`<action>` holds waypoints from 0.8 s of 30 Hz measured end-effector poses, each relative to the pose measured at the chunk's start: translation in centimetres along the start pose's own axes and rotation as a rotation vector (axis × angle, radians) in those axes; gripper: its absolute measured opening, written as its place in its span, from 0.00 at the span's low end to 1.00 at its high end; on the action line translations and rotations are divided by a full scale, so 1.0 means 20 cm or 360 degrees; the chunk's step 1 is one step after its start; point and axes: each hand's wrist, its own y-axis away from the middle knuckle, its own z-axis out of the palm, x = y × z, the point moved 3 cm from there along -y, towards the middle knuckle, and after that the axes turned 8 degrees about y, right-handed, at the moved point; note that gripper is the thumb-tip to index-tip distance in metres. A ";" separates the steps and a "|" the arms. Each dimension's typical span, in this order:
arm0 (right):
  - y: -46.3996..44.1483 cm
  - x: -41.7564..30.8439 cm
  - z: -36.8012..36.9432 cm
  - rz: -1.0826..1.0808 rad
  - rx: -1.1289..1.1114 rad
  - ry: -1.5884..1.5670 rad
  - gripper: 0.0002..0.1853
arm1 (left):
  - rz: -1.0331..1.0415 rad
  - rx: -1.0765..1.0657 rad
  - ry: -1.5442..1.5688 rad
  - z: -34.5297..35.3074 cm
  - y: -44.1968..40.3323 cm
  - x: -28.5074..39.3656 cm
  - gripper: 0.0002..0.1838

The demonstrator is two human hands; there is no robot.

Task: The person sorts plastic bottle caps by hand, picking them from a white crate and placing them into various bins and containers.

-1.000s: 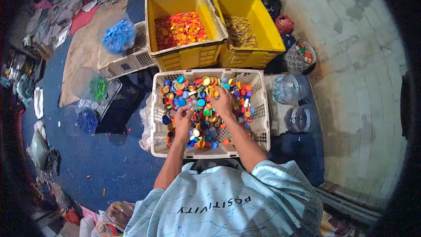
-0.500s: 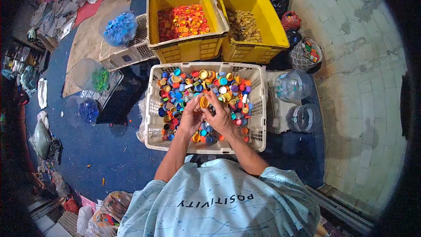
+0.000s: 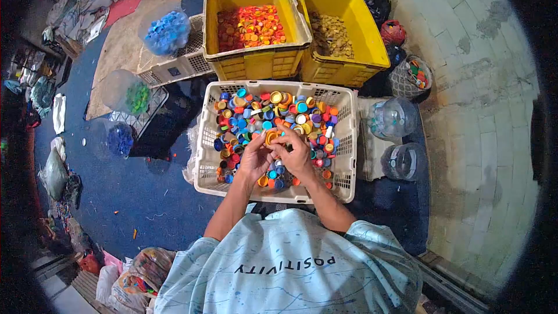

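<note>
An orange-yellow bottle cap (image 3: 271, 137) is held between my two hands, above the middle of a white plastic crate (image 3: 278, 196). My left hand (image 3: 256, 158) pinches it from the left. My right hand (image 3: 294, 154) has its fingers on the cap's right side, with the index finger bent over toward it. Below and around both hands lie many loose bottle caps (image 3: 301, 106) in blue, orange, red, white and green, filling the crate. Some caps under my hands are hidden.
Behind the crate stand a yellow bin (image 3: 250, 64) of red and orange caps and another yellow bin (image 3: 349, 67) of pale caps. Clear containers hold blue caps (image 3: 167, 32), green caps (image 3: 138, 97) and dark blue caps (image 3: 120, 138) at left. Two clear containers (image 3: 393, 117) stand at right.
The view has shifted slightly, so the crate and bins appear a little further right. Both hands stay together around the same orange-yellow cap.
</note>
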 end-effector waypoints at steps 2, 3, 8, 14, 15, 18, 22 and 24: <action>0.00 0.00 0.01 0.0324 -0.0084 -0.0314 0.21 | 0.0023 0.0089 0.0008 0.00 0.00 0.00 0.18; -0.01 0.00 0.01 0.0271 -0.0082 -0.0236 0.21 | 0.0022 0.0098 0.0033 -0.02 0.00 -0.01 0.18; -0.01 0.02 0.02 -0.0129 -0.0078 0.0154 0.21 | 0.0016 -0.0001 0.0131 -0.06 0.00 0.00 0.16; 0.01 0.04 0.08 0.0078 -0.0072 -0.0165 0.14 | 0.0091 0.0006 0.0088 -0.06 0.03 0.03 0.15; 0.01 0.03 0.09 0.0066 -0.0031 -0.0194 0.15 | 0.0139 0.0001 0.0064 -0.04 0.05 0.04 0.15; 0.02 0.00 0.09 0.0145 -0.0049 -0.0193 0.20 | 0.0147 -0.0013 0.0000 -0.08 0.05 0.05 0.15; 0.02 -0.01 0.10 0.0105 -0.0073 -0.0138 0.20 | 0.0192 -0.0087 -0.0171 -0.10 0.05 0.06 0.14; 0.04 0.03 0.14 0.0191 -0.0105 -0.0183 0.19 | 0.0210 -0.0077 -0.0185 -0.10 0.05 0.06 0.15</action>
